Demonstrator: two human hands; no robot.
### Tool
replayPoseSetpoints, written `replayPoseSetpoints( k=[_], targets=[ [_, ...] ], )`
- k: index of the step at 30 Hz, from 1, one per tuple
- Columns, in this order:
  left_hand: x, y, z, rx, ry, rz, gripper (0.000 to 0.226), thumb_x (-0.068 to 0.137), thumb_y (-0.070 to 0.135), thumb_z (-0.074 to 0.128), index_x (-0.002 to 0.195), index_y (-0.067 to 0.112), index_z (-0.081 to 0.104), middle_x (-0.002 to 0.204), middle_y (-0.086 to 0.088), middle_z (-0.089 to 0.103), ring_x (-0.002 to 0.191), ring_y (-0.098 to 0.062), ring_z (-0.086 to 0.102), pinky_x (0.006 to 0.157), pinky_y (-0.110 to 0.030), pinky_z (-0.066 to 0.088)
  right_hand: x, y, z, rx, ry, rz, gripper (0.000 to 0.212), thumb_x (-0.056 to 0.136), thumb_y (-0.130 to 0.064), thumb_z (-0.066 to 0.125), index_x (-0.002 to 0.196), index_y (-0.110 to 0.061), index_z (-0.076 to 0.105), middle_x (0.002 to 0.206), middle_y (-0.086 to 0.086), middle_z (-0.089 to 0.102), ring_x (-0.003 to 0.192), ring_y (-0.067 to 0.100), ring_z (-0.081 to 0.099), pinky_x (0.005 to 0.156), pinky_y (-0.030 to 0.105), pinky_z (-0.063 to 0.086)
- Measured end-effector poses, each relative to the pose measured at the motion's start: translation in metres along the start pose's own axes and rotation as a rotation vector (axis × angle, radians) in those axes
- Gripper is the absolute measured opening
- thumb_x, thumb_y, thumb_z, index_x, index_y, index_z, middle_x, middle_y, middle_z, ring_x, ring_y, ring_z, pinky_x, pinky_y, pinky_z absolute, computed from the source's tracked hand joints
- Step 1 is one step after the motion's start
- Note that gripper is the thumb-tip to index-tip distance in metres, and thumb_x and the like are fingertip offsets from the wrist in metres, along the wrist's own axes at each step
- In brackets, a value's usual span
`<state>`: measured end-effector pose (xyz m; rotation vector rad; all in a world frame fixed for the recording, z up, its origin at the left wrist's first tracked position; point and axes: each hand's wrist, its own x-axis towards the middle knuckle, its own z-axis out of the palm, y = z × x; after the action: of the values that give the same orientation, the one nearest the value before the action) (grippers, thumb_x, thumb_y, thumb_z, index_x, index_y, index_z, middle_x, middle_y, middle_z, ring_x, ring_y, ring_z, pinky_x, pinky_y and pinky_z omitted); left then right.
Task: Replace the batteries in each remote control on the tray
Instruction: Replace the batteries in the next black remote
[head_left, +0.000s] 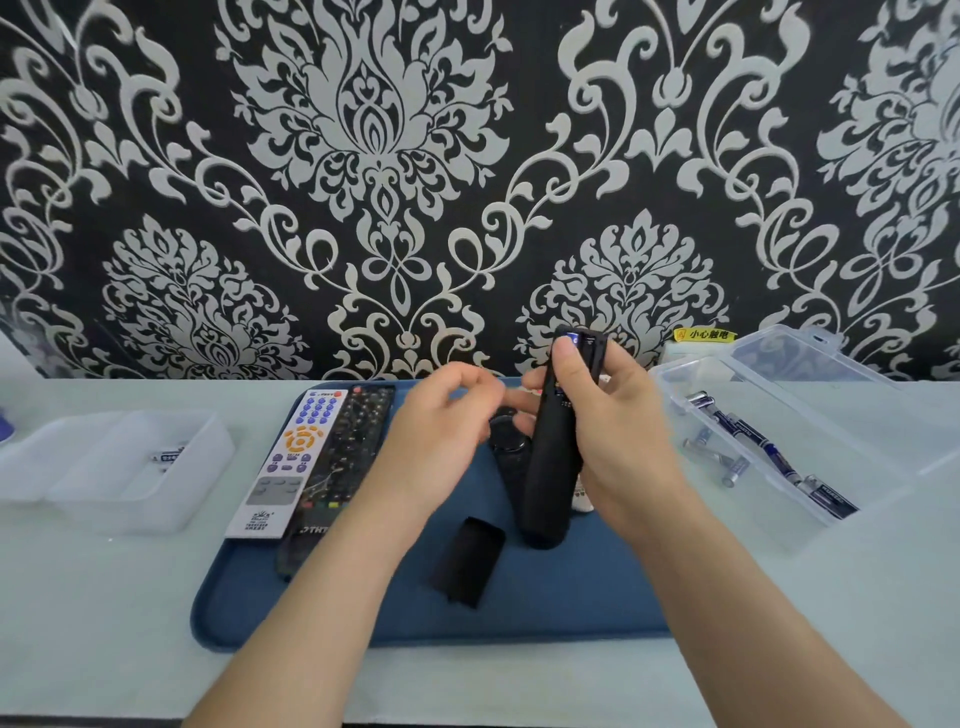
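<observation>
1. The right hand (618, 431) wraps the black remote (545, 483) around its middle. The fingers curl round the body, and the thumb (563, 358) presses at the top end on a battery (574, 340) showing blue in the open compartment.
2. The remote stands nearly upright, back toward the camera, with its lower end close to or resting on the blue tray (519, 618).
3. The left hand (441, 431) hovers just beside it with its fingers curled toward the thumb. Whether they pinch anything I cannot tell.
4. The battery cover (467, 561) lies loose on the tray, near the remote's foot.
5. Handling, as a judgement: the remote looks light, stiff and smooth, so it is best held mid-body, leaving the compartment end free. The small, round battery may roll or spring out, so seating it probably needs firm thumb pressure.
6. A white remote (291, 457) and a second black remote (353, 436) lie side by side at the tray's left.
7. Spare batteries (769, 447) sit in a clear box (670, 384) on the right, and a white bin (78, 452) sits on the left.
</observation>
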<state>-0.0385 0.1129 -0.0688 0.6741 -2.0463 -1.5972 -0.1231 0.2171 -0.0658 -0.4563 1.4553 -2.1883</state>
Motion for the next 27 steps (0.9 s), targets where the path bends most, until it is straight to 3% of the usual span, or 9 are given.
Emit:
replayPoseSetpoints(
  k=[3,6,9,12,15,21,25,27],
  targets=[
    [0.002,-0.009,0.003,0.133,-0.035,0.062,0.019,0.095,0.028,0.051,0.077,0.03,0.057,0.054,0.006,0.042,0.046,-0.01,0.035,0.051,-0.028,0.03,-0.001,0.0,0.0,-0.073,-0.01,0.009,0.014,0.102,-0.026,0.051,0.097,-0.013,0.056,0.069,0.005,0.069,0.063,0.02,0.068,0.062,0.03,0.057],
    [0.001,-0.009,0.006,0.034,-0.053,0.08,0.02,0.1,0.012,0.044,0.089,0.019,0.059,0.053,0.006,0.046,0.039,-0.003,0.035,0.042,-0.015,0.029,0.0,-0.001,0.0,-0.065,-0.034,0.11,0.016,0.102,-0.024,0.051,0.095,-0.014,0.061,0.064,0.007,0.064,0.057,0.021,0.059,0.058,0.031,0.052],
    [-0.004,-0.001,0.007,-0.066,-0.049,0.142,0.01,0.097,0.009,0.05,0.094,0.006,0.059,0.047,0.01,0.053,0.038,-0.001,0.044,0.042,-0.009,0.036,-0.002,-0.001,0.006,-0.091,-0.059,0.197,0.022,0.099,-0.022,0.051,0.084,-0.011,0.063,0.06,0.01,0.058,0.051,0.022,0.054,0.056,0.03,0.046],
    [-0.004,0.0,0.008,-0.113,-0.05,0.191,0.011,0.092,0.008,0.061,0.087,-0.001,0.056,0.059,-0.014,0.057,0.044,-0.017,0.053,0.048,-0.025,0.049,-0.006,0.001,0.01,-0.153,-0.061,0.23,0.025,0.094,-0.022,0.049,0.078,-0.005,0.06,0.058,0.013,0.055,0.048,0.023,0.052,0.05,0.027,0.045],
    [-0.004,-0.002,0.01,-0.114,-0.038,0.208,0.016,0.087,0.002,0.067,0.082,-0.002,0.052,0.059,-0.024,0.05,0.041,-0.022,0.05,0.046,-0.028,0.048,-0.008,0.0,0.011,-0.192,-0.059,0.264,0.027,0.088,-0.022,0.048,0.078,-0.004,0.063,0.06,0.016,0.057,0.046,0.023,0.052,0.049,0.025,0.046],
    [-0.004,-0.007,0.012,-0.007,-0.036,0.291,0.025,0.079,-0.003,0.073,0.078,0.013,0.053,0.05,0.003,0.032,0.045,-0.023,0.047,0.051,-0.035,0.052,-0.008,0.0,0.009,-0.222,-0.043,0.223,0.023,0.08,-0.015,0.046,0.064,-0.005,0.059,0.058,0.014,0.06,0.047,0.023,0.051,0.048,0.027,0.047],
    [-0.007,-0.005,0.014,0.112,-0.024,0.356,0.031,0.078,0.002,0.075,0.077,0.023,0.052,0.052,0.006,0.033,0.055,-0.038,0.053,0.054,-0.026,0.054,-0.008,0.001,0.009,-0.223,-0.027,0.25,0.019,0.076,-0.015,0.046,0.062,-0.006,0.054,0.056,0.013,0.055,0.048,0.023,0.045,0.046,0.028,0.042],
    [-0.008,-0.004,0.014,0.148,-0.013,0.377,0.031,0.077,0.004,0.076,0.078,0.024,0.052,0.053,0.004,0.034,0.059,-0.038,0.055,0.053,-0.021,0.052,-0.008,0.0,0.009,-0.218,-0.015,0.27,0.015,0.077,-0.015,0.046,0.068,-0.006,0.053,0.055,0.011,0.053,0.046,0.021,0.044,0.043,0.027,0.041]
  ],
)
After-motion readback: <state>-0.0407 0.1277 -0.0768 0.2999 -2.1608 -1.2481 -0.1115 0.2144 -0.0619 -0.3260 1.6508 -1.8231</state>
